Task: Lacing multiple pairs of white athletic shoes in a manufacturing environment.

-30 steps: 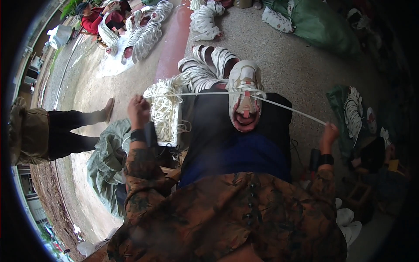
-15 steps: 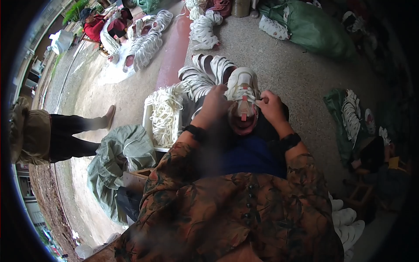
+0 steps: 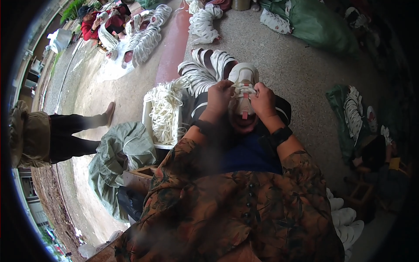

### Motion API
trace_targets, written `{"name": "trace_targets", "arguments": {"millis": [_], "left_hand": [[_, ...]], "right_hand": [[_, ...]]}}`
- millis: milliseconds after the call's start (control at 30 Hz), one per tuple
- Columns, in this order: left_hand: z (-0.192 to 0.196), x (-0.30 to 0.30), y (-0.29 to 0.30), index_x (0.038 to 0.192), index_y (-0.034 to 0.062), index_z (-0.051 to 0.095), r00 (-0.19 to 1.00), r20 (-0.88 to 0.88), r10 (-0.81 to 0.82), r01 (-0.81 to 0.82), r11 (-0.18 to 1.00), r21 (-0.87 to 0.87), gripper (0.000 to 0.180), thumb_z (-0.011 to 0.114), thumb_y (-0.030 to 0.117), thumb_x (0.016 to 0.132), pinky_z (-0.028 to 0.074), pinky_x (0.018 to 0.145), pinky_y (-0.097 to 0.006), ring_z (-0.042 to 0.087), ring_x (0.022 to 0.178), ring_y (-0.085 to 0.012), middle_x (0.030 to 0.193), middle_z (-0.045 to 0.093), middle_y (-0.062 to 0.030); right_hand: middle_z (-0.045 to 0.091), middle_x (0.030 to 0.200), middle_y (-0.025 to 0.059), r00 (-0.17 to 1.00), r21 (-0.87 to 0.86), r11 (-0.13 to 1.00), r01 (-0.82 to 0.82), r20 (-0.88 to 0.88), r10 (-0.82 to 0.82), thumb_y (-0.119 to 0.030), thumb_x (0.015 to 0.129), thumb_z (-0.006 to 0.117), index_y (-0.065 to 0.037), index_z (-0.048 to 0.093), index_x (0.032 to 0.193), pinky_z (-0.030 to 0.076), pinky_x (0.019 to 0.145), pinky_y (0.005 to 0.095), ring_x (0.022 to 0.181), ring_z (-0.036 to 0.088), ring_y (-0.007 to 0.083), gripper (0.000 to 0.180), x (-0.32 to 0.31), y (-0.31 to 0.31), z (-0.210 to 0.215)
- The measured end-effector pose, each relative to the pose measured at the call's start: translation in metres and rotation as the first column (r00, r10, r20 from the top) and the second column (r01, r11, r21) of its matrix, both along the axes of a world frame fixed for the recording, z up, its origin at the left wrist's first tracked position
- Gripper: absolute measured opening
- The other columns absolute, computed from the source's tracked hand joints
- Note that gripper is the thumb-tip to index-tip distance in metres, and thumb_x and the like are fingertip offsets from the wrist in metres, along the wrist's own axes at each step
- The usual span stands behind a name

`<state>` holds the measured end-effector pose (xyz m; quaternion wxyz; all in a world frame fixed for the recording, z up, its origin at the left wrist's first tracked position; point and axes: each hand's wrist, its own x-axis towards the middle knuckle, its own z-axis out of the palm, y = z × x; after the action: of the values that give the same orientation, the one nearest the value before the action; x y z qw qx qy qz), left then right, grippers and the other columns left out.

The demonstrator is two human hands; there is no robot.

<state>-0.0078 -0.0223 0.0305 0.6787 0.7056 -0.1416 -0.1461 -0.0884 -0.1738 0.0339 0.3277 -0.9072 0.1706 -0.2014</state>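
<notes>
Two hands meet over one white sneaker with a pink tongue (image 3: 243, 94), which rests toe-away on the person's lap, on dark trousers just past a brown patterned shirt (image 3: 227, 209). The left hand (image 3: 219, 97) curls against the shoe's left side, its fingers closed down on the white lace (image 3: 244, 90) where it crosses the eyelets. The right hand (image 3: 264, 101) mirrors it on the right side, fingers pinched on the same lace; both wrists carry dark bands. The two hands nearly touch above the tongue.

Just left of the lap, a white crate heaped with loose white laces (image 3: 165, 114) stands on the ground, and beside it lies a crumpled grey-green sack (image 3: 120, 153) with a wooden stool edge (image 3: 137, 177) poking out below. Further left, another person's leg in dark trousers (image 3: 78, 129) stretches across the pavement.

Right behind the held shoe, a row of white sneakers (image 3: 203, 70) fans out on the ground. Off to the right, a green sack with white soles stacked on it (image 3: 351, 113) sits well apart. Far back, more rows of white shoes (image 3: 146, 32) lie on a pale sheet near a person in red (image 3: 94, 19), and a big green bag (image 3: 318, 26) rests at the top right.
</notes>
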Motion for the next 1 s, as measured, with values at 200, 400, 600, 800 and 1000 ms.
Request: {"name": "trace_targets", "arguments": {"millis": [200,400,600,800,1000], "left_hand": [[0.017,-0.002,0.006,0.087,-0.001,0.066,0.961,-0.098,-0.258,0.255,0.966,-0.045,0.019,0.063,0.018,0.086,0.044,0.056,-0.024,0.054,0.062,-0.0075,0.069,0.061,-0.0019],[0.014,0.002,-0.001,0.078,-0.001,0.066,0.97,0.016,-0.245,0.241,0.962,0.128,0.024,0.064,0.021,0.085,0.043,0.054,-0.025,0.054,0.06,-0.0086,0.067,0.06,-0.0013],[-0.007,0.011,-0.007,0.075,-0.0024,0.064,0.963,0.231,-0.139,0.013,0.881,0.473,0.027,0.066,0.024,0.076,0.049,0.063,-0.042,0.063,0.065,-0.0344,0.071,0.064,-0.0202],[-0.012,-0.001,0.007,0.088,-0.0027,0.06,0.915,0.38,-0.138,-0.077,0.863,0.499,0.034,0.061,0.03,0.082,0.049,0.071,-0.043,0.062,0.078,-0.0393,0.079,0.063,-0.0233],[-0.011,0.007,0.028,0.093,0.0,0.06,0.992,0.128,-0.023,0.004,0.989,0.147,0.018,0.065,0.014,0.082,0.047,0.062,-0.029,0.061,0.068,-0.0168,0.076,0.066,-0.0093]], "right_hand": [[0.06,0.068,0.0149,0.996,-0.172,0.981,0.087,-0.023,-0.092,-0.005,0.076,0.059,-0.003,0.057,0.075,0.047,0.059,0.038,0.063,0.061,0.0279,0.004,0.006,-0.005,-0.015],[0.056,0.066,0.0021,0.953,0.578,0.784,-0.227,-0.034,0.301,-0.012,0.081,0.058,-0.003,0.059,0.073,0.042,0.057,0.0282,0.063,0.051,0.0097,0.012,0.002,-0.029,-0.017],[0.053,0.068,0.0003,0.963,0.515,0.857,-0.032,-0.214,0.164,-0.013,0.083,0.059,-0.003,0.058,0.075,0.041,0.057,0.0285,0.065,0.049,0.0096,0.013,0.012,-0.026,-0.014],[0.059,0.073,0.0141,0.989,0.308,0.946,-0.103,-0.07,0.13,-0.009,0.078,0.06,-0.001,0.058,0.084,0.046,0.065,0.038,0.07,0.059,0.0221,0.01,-0.019,-0.035,-0.018],[0.051,0.065,-0.003,0.988,0.838,0.537,0.092,-0.009,-0.154,0.0,0.073,0.057,-0.007,0.06,0.075,0.038,0.051,0.0252,0.057,0.048,0.0082,0.008,-0.053,-0.063,-0.012]]}}
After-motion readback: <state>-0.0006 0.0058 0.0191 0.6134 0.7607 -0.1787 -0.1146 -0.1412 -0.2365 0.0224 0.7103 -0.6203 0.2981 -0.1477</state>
